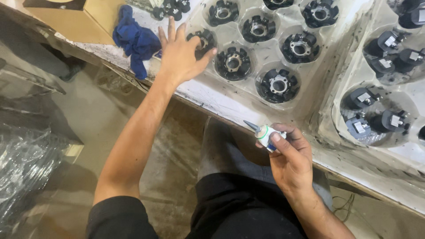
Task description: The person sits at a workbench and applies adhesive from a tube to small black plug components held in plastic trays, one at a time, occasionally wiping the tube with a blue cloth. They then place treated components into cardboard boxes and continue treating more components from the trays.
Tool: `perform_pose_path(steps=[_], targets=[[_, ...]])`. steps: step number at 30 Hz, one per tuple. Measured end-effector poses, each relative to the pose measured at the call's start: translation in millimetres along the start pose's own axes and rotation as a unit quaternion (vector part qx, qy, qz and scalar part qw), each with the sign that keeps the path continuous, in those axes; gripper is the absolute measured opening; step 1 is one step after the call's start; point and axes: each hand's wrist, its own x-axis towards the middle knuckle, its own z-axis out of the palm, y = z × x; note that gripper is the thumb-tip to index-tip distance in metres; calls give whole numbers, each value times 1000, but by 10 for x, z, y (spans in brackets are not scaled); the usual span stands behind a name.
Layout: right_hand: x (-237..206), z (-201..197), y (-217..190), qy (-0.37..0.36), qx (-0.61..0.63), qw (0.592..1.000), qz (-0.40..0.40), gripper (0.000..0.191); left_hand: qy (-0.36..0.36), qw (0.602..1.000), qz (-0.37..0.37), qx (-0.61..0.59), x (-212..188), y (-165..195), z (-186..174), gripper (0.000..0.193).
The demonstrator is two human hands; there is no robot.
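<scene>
— What colours lie around the clear plastic tray (265, 53)?

— In its pockets sit black ring parts (233, 63) with silver-grey centres. Left of the tray is a deep blue rag (136, 40), and beyond that a tan cardboard box (75, 22).

— And nearer, below the tray?

— A white applicator tube (265, 132) with a green band, blue base and grey nozzle. The bench (212, 99) is white, smudged with black. Right of the tray, dark cylinders (389, 121) carry silver tops.

A grimy white worktop (221, 104) carries a clear tray (265, 57) of black parts; left of it a blue rag (135, 40), right of it another tray (354, 79).
</scene>
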Motion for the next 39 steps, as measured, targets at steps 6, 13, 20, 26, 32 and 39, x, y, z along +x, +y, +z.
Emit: perform_pose_path(steps=[6,13,20,26,32,39], targets=[[7,-35,5,20,1,999,-41,27,-16,972,-122,-201,-250,316,-274,41],[-13,-33,35,-15,-4,995,-96,29,157,531,-51,-831,-1096,973,-580,58],[-146,168,-53,-36,-339,862,-374,23,237,289,-93,-923,-1305,1560,-625,61],[-324,329,-193,-12,-446,789,-423,24,253,536,-56,-803,-1587,1821,-845,52],[-445,386,-312,-40,-510,769,-383,27,235,571,-47,-785,-1614,1815,-951,51],[-426,252,-452,-136,-561,717,-391,32,222,626,-31,-747,-1626,1785,-934,47]])
